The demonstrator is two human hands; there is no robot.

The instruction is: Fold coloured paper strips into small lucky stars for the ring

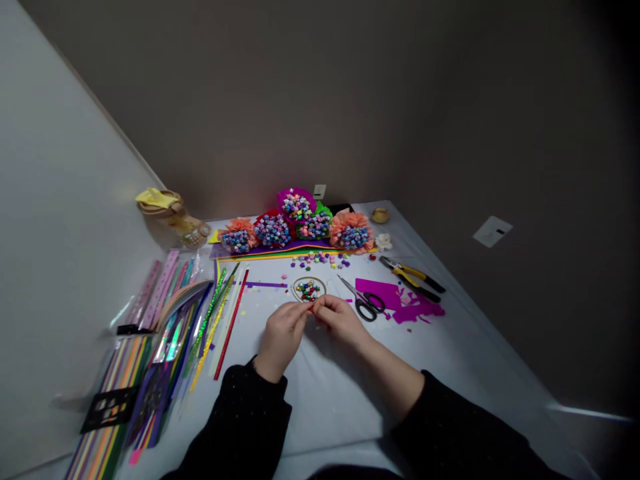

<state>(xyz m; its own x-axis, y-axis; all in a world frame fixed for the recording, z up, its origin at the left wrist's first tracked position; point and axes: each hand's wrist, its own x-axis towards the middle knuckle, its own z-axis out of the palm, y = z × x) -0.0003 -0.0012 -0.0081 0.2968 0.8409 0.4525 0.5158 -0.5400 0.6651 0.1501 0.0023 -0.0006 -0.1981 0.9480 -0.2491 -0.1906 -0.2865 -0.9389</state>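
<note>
My left hand (283,331) and my right hand (341,319) meet over the white table (450,360), fingers pinched together on a tiny red paper piece (311,308). Just beyond the fingertips sits a small round dish (309,289) filled with several little coloured paper stars. Both forearms wear black sleeves.
Long coloured and shiny paper strips (200,327) lie in packs at the left. Black-handled scissors (364,301) and magenta paper scraps (400,300) lie right of the dish, yellow-handled pliers (413,275) farther right. Paper flower bouquets (300,227) line the back edge, a tape roll (167,207) at back left.
</note>
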